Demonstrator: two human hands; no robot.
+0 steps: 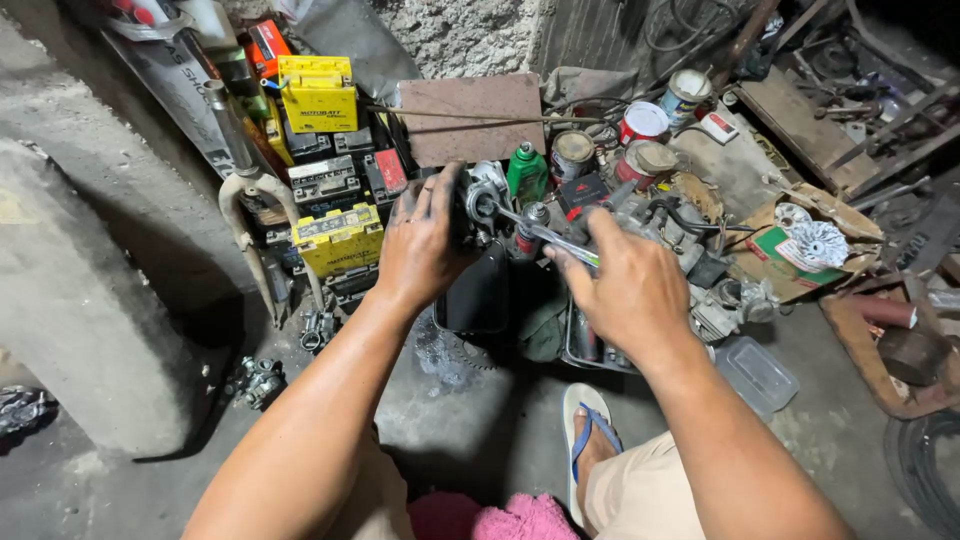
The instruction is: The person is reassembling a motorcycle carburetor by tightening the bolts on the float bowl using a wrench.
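The left hand [420,240] clamps around a small metal engine part [478,205], held up over a black container [480,290], while the right hand [630,285] grips a slim wrench [535,230] whose head sits on that part, beside a green bottle [526,172]

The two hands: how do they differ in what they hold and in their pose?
The left hand wraps over a grey metal engine part, its fingers curled round it; the right hand pinches a slim metal wrench, fingers stretched along the handle. The left hand lies higher in the picture and is darker with grime; the right hand is lower and cleaner. Both are bare and show their backs.
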